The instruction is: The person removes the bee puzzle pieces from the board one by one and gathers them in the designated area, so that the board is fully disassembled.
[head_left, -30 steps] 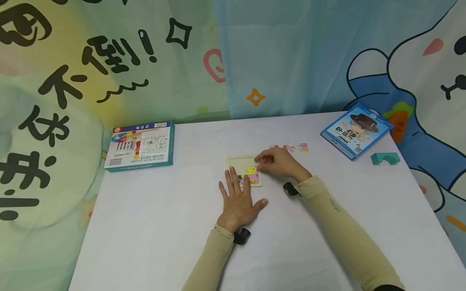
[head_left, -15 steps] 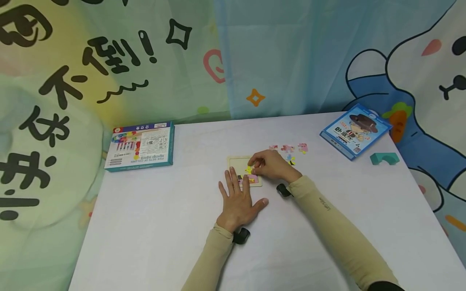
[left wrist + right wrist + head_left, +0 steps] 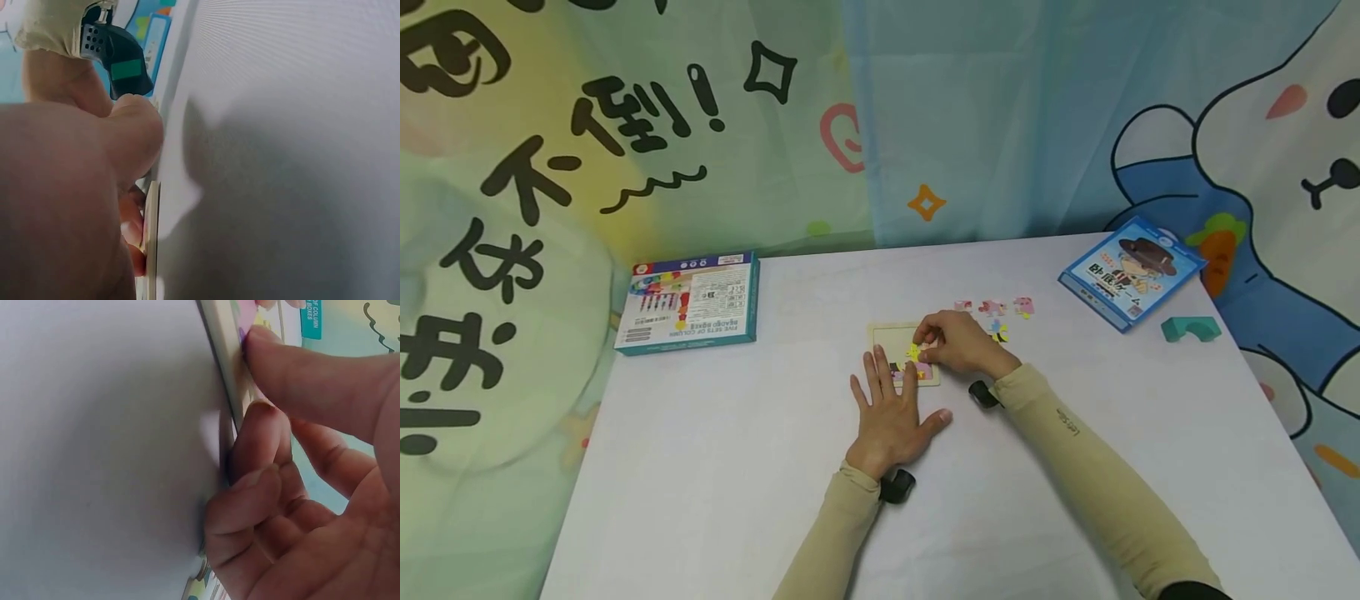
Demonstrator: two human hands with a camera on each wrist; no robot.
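Right hand [image 3: 961, 343] has moved left, apparently half-hiding a yellow piece [image 3: 913, 352].

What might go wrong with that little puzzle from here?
The right hand is close to the loose pieces, so it might brush them out of place. The left hand lies partly over the puzzle tray, so it may nudge pieces there.

A cloth backdrop [image 3: 992, 108] hangs behind the white counter [image 3: 700, 467], yellow-green at left with bold dark characters [image 3: 529, 204], blue at right with a large white cartoon animal [image 3: 1247, 150]. Diffuse light leaves soft shadows on the counter.
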